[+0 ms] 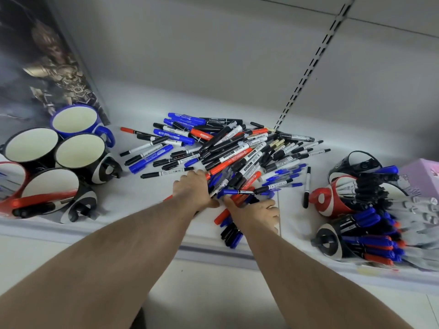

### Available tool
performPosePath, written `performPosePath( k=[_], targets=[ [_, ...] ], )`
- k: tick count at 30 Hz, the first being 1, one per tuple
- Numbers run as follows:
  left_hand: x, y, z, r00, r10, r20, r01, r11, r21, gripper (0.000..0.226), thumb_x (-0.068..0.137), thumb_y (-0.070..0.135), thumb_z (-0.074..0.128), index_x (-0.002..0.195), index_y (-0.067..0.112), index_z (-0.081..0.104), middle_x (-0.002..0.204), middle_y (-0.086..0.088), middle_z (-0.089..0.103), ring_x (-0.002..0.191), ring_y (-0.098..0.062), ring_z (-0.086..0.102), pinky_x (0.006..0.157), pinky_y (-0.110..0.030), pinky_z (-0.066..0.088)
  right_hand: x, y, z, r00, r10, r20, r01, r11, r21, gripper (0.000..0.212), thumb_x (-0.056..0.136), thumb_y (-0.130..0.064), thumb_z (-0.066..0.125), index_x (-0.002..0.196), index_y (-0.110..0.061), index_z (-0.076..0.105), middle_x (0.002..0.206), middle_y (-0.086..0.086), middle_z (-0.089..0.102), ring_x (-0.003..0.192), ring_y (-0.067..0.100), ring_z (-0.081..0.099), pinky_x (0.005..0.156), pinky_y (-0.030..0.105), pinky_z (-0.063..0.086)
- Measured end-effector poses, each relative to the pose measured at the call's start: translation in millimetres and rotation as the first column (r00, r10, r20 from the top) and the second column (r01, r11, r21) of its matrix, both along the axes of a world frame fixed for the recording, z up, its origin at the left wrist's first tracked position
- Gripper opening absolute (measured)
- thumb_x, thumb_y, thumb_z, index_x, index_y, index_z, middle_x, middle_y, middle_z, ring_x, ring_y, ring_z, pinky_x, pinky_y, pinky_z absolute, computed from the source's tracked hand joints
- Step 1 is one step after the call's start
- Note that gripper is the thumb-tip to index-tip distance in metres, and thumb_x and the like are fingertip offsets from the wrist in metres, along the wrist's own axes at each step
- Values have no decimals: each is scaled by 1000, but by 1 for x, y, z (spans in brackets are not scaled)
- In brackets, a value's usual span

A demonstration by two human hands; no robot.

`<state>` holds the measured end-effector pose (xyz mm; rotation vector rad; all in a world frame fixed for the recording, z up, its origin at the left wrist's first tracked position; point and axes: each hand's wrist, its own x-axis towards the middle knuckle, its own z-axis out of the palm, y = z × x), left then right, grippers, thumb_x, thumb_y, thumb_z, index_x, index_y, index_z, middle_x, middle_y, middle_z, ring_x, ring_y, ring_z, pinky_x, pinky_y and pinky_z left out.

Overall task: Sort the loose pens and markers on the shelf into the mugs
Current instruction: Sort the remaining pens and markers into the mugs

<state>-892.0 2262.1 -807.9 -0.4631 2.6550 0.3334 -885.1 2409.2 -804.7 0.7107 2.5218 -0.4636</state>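
A white shelf (147, 205) carries everything here. Across its middle spreads a big loose pile of pens and markers (228, 148), black, blue, red and white, lying crisscross. At the left end stands a cluster of mugs (78, 153), most showing bare cream insides; the nearest one (47, 193) holds a red marker. At the right end more mugs (332, 200) lie tipped on their sides, stuffed with markers. A poster (47, 67) leans against the left wall, and a pale purple box (422, 174) sits at the far right. The left hand (192, 188) reaches into the pile's near edge; its grip is hidden, so I cannot tell its state. The right hand (256, 212) grips a bundle of markers (232, 231) and pinches a blue pen (247, 192) crosswise above it.
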Motion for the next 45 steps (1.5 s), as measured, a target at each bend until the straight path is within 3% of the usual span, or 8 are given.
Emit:
performPosePath(
  k=[4,9,19,26,31,37,41,45],
  targets=[
    [-3,-2,1,996,87,-5,-86,988,131,59,81,40,74,124,12,47,106,-5,60,97,-23,60,74,-30,46,-10,-5,-4,998,62,23,-62,998,6,132,51,-86,69,142,-3,21,130,13,39,123,29,43,96,43,43],
    [2,-7,1,998,63,-11,-63,998,-11,28,89,38,63,102,15,52,99,-3,63,86,-22,59,68,-29,43,-12,-11,-5,956,283,79,-283,959,-5,111,67,-68,72,140,1,25,129,16,44,121,31,48,95,39,46],
    [28,-38,15,983,134,129,-133,991,-13,24,85,22,57,106,13,50,89,-2,53,86,-22,55,71,-30,46,-6,-11,1,878,479,-7,-478,877,38,52,90,-8,57,135,-3,32,128,19,52,117,32,56,92,36,49],
    [45,-62,27,978,149,144,-159,985,63,35,84,14,54,118,22,50,92,3,52,86,-17,56,73,-28,49,-27,15,18,875,484,22,-480,872,-98,22,84,-10,56,103,-9,46,82,5,52,70,20,57,54,28,47],
    [57,-75,49,981,159,115,-168,983,71,34,80,12,56,111,26,53,104,3,58,91,-17,59,77,-28,53,-19,42,39,900,413,135,-367,889,-274,19,67,-6,58,85,-7,52,75,12,58,65,27,56,59,32,50],
    [80,-64,90,982,179,56,-186,970,157,30,75,11,61,99,22,47,89,0,55,77,-14,55,60,-28,45,3,48,71,976,219,5,-182,823,-538,24,62,0,55,81,-12,47,62,9,48,52,23,46,51,29,42],
    [102,-36,123,963,263,59,-254,810,529,35,67,-1,68,94,16,53,83,-7,64,66,-19,63,56,-28,51,16,38,120,998,56,-17,-49,638,-768,32,65,11,53,94,-1,53,57,12,49,45,23,47,50,30,44],
    [130,2,159,938,333,93,-254,483,838,36,68,-19,63,94,4,55,66,-8,58,56,-21,58,54,-29,50,32,42,183,998,-14,-53,-42,444,-895,21,82,6,58,101,-2,57,59,6,53,49,18,49,50,30,46]
  ],
)
